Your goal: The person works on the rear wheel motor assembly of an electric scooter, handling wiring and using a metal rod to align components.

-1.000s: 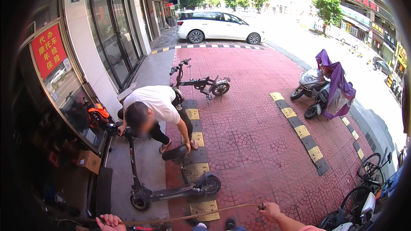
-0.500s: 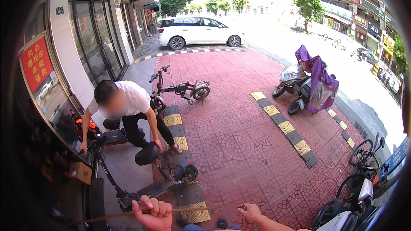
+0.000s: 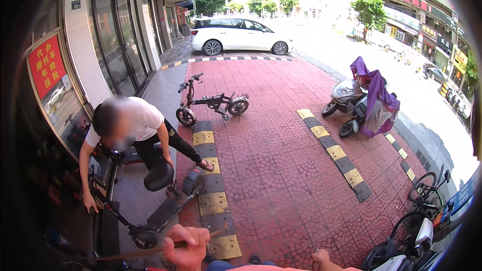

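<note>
Gripping a thin wooden stick [image 3: 150, 250], your left hand [image 3: 187, 245] has its fingers curled tight round the shaft, which runs leftward and slightly downward from the fist, with a short end poking out on the right towards the yellow-and-black speed bump [image 3: 216, 204]. Your right hand [image 3: 321, 257] sits low on the red brick paving, well to the right of that bump; you cannot tell whether its fingers are spread or pinching anything. Just left of the bump lies a black electric scooter [image 3: 160, 206], tipped over. A person in a white shirt [image 3: 133, 125] bends over the scooter, one hand on its seat. Beyond the bump a small folding bike [image 3: 211, 103] stands upright.
</note>
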Available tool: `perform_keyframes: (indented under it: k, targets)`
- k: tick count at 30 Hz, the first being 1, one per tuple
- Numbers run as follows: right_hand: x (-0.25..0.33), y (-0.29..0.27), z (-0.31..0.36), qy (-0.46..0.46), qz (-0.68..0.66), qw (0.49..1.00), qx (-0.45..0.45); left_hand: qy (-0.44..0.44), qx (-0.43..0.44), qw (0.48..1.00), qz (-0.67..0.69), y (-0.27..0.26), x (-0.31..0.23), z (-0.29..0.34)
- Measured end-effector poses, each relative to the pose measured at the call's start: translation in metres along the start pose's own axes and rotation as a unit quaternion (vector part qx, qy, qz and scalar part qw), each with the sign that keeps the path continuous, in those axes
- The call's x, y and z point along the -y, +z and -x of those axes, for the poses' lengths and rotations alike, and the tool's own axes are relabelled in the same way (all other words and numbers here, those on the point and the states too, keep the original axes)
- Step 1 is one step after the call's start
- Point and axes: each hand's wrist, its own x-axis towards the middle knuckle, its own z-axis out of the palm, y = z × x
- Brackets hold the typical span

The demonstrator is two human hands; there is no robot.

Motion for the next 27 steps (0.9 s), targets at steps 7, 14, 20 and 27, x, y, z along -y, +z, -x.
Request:
perform_keyframes:
  k: [7,14,20,27]
  targets:
    - [-0.021,0.027,-0.008,-0.001,-0.066,0.997,0.026,-0.032,0.005,0.993,0.111,0.004,0.023,0.001]
    - [-0.030,0.034,-0.016,0.011,-0.168,0.986,0.023,-0.050,0.137,0.988,0.055,0.037,0.046,-0.015]
    - [-0.042,0.033,-0.014,0.035,-0.149,0.988,-0.035,-0.019,0.160,0.987,0.000,0.045,0.052,-0.030]
    - [-0.052,0.040,-0.011,0.078,-0.137,0.987,-0.023,-0.037,0.120,0.991,0.041,0.048,0.052,-0.029]
